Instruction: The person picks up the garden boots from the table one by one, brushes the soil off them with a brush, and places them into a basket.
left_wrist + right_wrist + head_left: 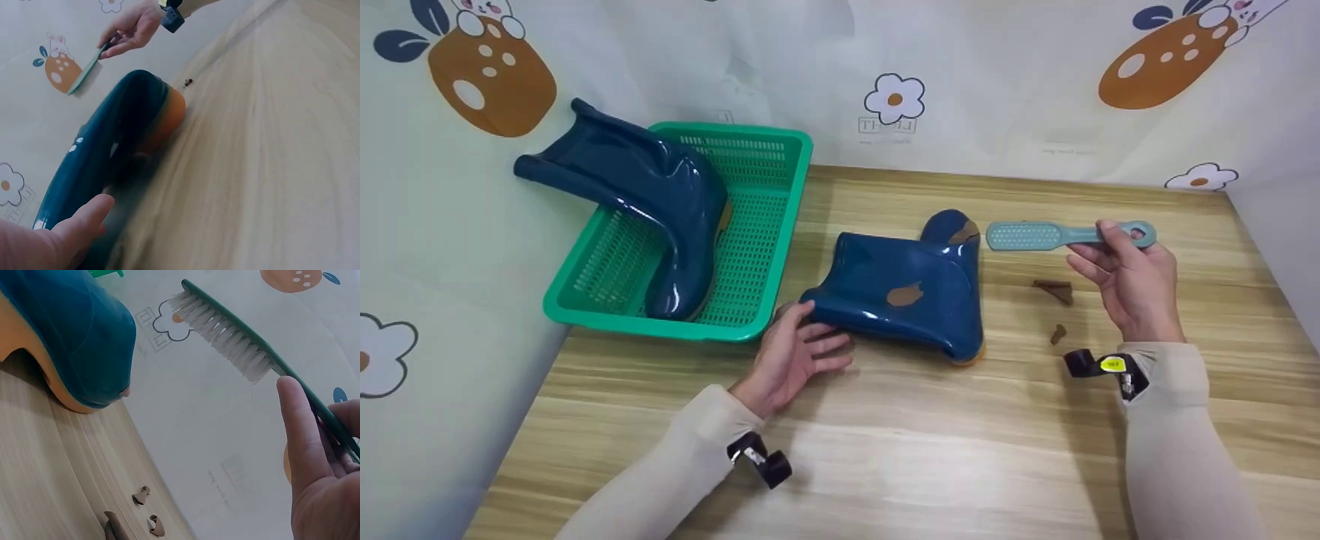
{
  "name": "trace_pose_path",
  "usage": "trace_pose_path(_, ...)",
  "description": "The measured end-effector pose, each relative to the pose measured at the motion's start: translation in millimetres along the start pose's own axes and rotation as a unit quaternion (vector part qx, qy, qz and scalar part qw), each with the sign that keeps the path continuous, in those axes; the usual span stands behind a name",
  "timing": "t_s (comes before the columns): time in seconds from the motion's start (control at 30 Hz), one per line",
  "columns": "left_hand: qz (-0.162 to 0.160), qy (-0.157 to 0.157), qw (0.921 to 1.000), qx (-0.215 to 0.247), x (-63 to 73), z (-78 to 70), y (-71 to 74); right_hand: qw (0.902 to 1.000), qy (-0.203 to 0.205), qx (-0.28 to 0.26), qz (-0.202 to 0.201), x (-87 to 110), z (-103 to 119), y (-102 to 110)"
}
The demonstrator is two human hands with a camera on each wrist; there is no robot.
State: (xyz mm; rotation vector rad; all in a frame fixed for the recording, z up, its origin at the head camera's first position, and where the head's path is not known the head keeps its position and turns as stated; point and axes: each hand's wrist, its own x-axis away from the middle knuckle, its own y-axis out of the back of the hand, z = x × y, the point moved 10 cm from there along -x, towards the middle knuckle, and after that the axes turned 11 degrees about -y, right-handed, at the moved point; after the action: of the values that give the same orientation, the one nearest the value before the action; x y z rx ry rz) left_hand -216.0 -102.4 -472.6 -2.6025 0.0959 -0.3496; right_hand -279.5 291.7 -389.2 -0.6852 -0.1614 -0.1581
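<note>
A shiny blue rain boot (870, 277) lies on its side on the wooden table, with a brown patch on its shaft and another on its toe. My left hand (791, 356) is at the shaft's open end, fingers spread and thumb right at the boot's edge. In my right hand (1144, 289), thumb and fingers pinch the handle of a green scrub brush (1024, 235), held up to the right of the toe. White bristles (225, 329) show on its underside in the right wrist view, apart from the boot.
At the left stands a green plastic basket (793, 217) holding a second blue boot (690, 217), its shaft leaning out over the rim. Several brown scraps (1057, 291) lie on the table near my right hand. A patterned covering (997, 112) rises behind the table's back edge.
</note>
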Motion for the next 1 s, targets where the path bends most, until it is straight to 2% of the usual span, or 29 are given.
trace_pose_path(0.27, -0.006, -0.042, 0.9990, 0.009, -7.6, -24.0, -17.4, 1.0000, -0.004, 0.006, -0.001, 0.5, -1, -1)
trace_pose_path(0.5, 0.050, -0.067, 0.9965, -0.005, -7.7, -40.1, -40.9, 0.9999, -0.005, 0.010, -0.004, 1.2, -1, 0)
trace_pose_path(0.63, 0.065, -0.083, 0.9943, -0.017, -8.3, -53.4, -50.2, 0.9999, -0.006, 0.015, -0.002, 1.6, -3, -2)
trace_pose_path(0.77, 0.048, -0.103, 0.9933, -0.023, -8.5, -64.7, -51.9, 0.9999, 0.000, 0.016, 0.004, 2.1, -3, -5)
trace_pose_path(0.9, 0.020, -0.113, 0.9932, -0.020, -10.2, -70.1, -51.7, 0.9998, 0.000, 0.017, 0.007, 2.4, -5, -8)
trace_pose_path(1.0, 0.013, -0.122, 0.9921, -0.027, -12.0, -73.0, -53.6, 0.9997, -0.004, 0.022, 0.008, 2.4, -8, -10)
